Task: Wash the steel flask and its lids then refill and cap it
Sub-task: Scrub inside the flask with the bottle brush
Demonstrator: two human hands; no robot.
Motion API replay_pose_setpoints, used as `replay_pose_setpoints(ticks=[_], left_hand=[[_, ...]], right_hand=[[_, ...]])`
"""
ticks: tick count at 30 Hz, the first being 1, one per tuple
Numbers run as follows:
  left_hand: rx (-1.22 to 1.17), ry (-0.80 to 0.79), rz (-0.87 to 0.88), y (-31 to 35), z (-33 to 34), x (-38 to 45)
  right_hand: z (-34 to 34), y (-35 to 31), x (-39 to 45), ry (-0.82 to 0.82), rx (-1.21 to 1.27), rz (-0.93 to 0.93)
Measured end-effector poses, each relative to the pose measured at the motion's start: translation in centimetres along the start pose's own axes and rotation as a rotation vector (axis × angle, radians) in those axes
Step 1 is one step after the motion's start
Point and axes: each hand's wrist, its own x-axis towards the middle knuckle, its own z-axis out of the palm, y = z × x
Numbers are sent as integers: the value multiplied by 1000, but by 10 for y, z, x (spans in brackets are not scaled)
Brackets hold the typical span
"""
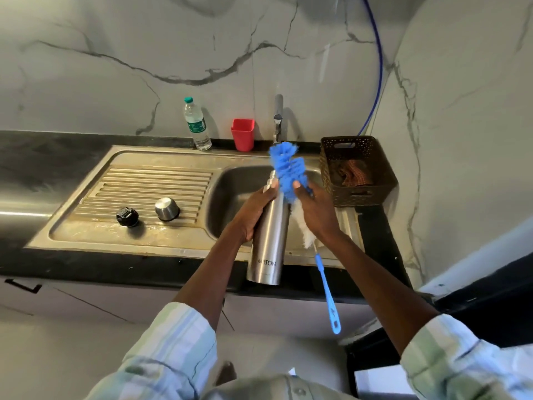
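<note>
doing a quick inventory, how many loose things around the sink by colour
Steel: 2, tall steel flask, round steel cap
Blue: 1, blue bristle bottle brush
Black: 1, black inner lid
Red: 1, red plastic cup
Clear: 1, clear water bottle
Brown: 1, brown perforated basket
Total: 7

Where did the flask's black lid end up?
The black lid sits on the ribbed draining board left of the sink basin, just left of the steel cap.

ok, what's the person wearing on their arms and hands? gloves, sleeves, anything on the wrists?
No gloves: left hand and right hand are bare. No watch or bands visible on either wrist. Both forearms are bare, with the pale striped shirt sleeves, white with light green and blue, pushed up toward the elbows.
</note>
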Motion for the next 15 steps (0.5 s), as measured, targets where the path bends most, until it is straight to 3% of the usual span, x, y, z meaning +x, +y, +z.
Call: replay_pose_setpoints(ticks=[7,13,15], left_hand=[[-60,-70,76,-5,11,-1],[-151,-59,21,-9,-1,-5],[-174,-75,-8,-12,-12,-1]], right_hand=[[-13,4,-1,-21,-2,-29],[-6,2,-7,-81,-83,-110],[-1,3,-1,-84,-41,-46]])
